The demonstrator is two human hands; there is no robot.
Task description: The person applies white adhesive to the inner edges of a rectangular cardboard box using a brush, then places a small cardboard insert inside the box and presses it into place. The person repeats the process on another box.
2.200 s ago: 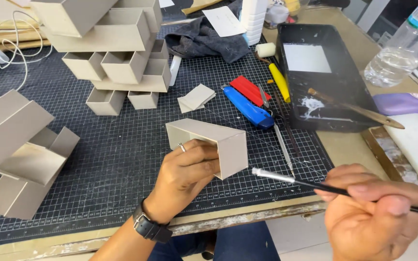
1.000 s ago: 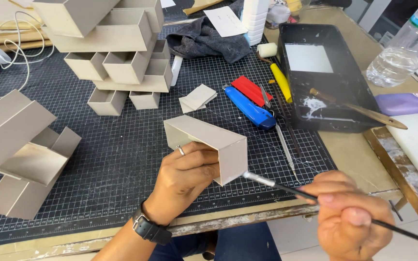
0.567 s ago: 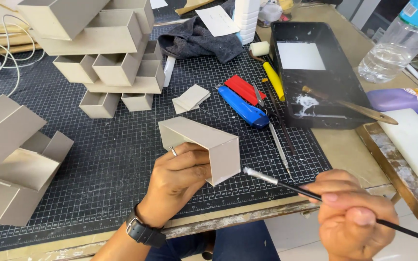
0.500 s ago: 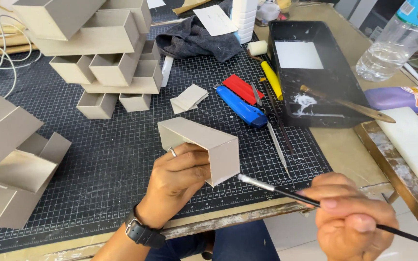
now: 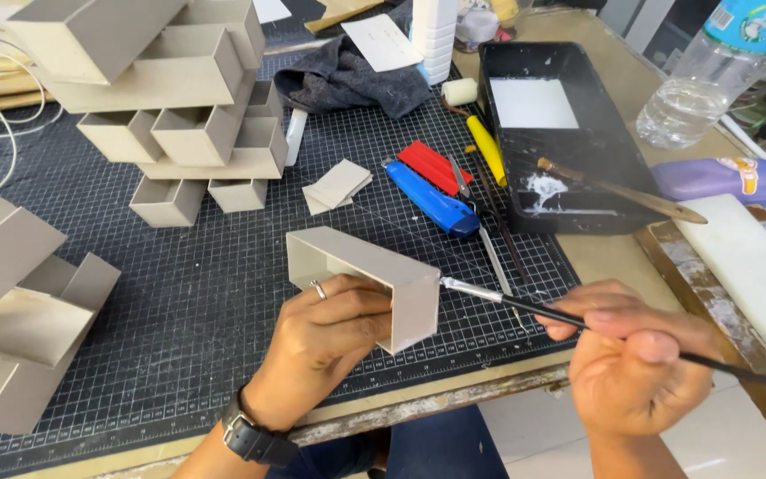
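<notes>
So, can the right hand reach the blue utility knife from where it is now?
Probably yes. The right hand is occupied by a thin paintbrush, but the blue utility knife lies uncovered on the cutting mat, and only a metal ruler lies between.

Box was matt grey cardboard, smooth-faced, as were the stacked boxes. Brush had a glossy black handle and bright metal ferrule. Mat was dark, matt, gridded. Tray was glossy black plastic, smeared white. Knives were smooth blue and red plastic. Cloth was dark, crumpled fabric. Bottle was clear plastic. Table edge was rough, worn wood.
</notes>
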